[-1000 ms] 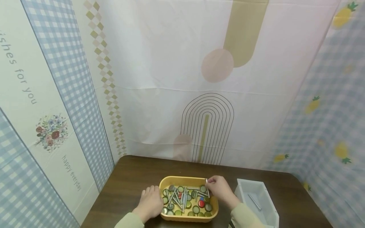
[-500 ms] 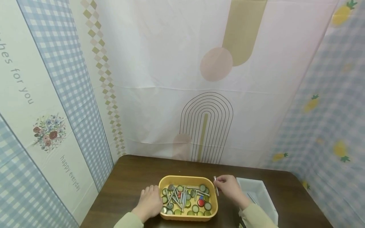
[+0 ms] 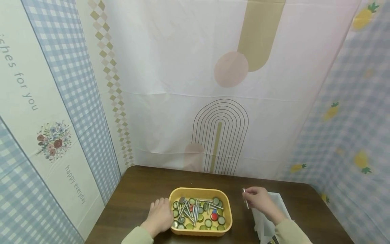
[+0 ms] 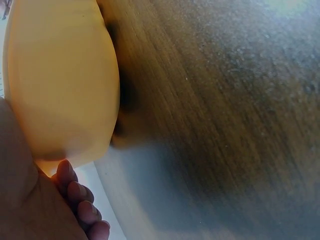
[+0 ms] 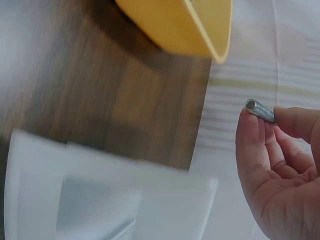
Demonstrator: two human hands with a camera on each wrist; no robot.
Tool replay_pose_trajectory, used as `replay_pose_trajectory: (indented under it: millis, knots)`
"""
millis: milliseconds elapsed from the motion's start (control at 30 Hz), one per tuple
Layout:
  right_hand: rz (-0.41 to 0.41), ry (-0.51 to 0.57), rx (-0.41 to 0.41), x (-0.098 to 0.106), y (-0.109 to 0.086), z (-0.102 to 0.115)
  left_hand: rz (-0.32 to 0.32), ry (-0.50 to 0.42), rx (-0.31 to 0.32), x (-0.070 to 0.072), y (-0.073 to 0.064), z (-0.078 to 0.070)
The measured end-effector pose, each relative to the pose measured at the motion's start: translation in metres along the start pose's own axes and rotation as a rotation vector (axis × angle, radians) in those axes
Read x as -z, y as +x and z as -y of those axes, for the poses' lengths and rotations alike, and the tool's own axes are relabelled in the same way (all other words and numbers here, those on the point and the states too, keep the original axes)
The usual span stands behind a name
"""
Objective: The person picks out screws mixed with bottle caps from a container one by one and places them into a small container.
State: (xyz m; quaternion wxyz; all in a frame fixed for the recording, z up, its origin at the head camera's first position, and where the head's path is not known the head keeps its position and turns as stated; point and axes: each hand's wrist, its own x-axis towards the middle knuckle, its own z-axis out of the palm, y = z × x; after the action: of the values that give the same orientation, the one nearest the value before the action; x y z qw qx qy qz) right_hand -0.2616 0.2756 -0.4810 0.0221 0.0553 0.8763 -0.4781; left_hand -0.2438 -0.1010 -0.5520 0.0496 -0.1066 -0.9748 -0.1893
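A silver bolt [image 3: 245, 198] hangs tilted between the thumb and fingers of my right hand [image 3: 261, 200], over the table to the right of the yellow basket. Its hollow-looking threaded end [image 5: 252, 105] faces the right wrist camera. My left hand [image 3: 159, 214] rests against the left side of the yellow basket [image 3: 199, 232]; in the left wrist view its palm meets the yellow wall [image 4: 65, 85] and the fingers lie relaxed beyond the corner. Inside the basket lie several silver bolts [image 3: 196, 211] and several bottle caps [image 3: 208, 223], one of them red [image 3: 214, 217].
To the right stands a white box [image 3: 261, 222], partly hidden beneath my right forearm; a metal rod [image 5: 122, 230] shows inside it in the right wrist view. The brown wooden table [image 3: 146, 179] ends at a patterned cloth wall [image 3: 164, 135] behind.
My right hand has carried the bolt from over the basket's right rim rightward, to beside the white box. My left hand has stayed at the basket's left side.
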Motion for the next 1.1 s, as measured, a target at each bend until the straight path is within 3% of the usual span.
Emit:
replay_pose_trajectory:
  millis: [233,500,800,1100]
  knots:
    - [0.007,-0.019,-0.033,0.027,-0.003,-0.017,-0.001,-0.003,0.000,-0.001,0.000,0.000]
    - [-0.026,-0.069,-0.049,0.043,-0.005,-0.033,-0.008,-0.003,-0.006,0.001,-0.001,0.000]
    - [-0.033,-0.245,-0.106,0.045,-0.002,-0.057,-0.014,-0.015,-0.009,0.000,0.000,0.000]
    - [-0.042,-0.238,-0.090,0.037,-0.003,-0.072,-0.006,-0.020,0.004,-0.001,0.000,0.000]
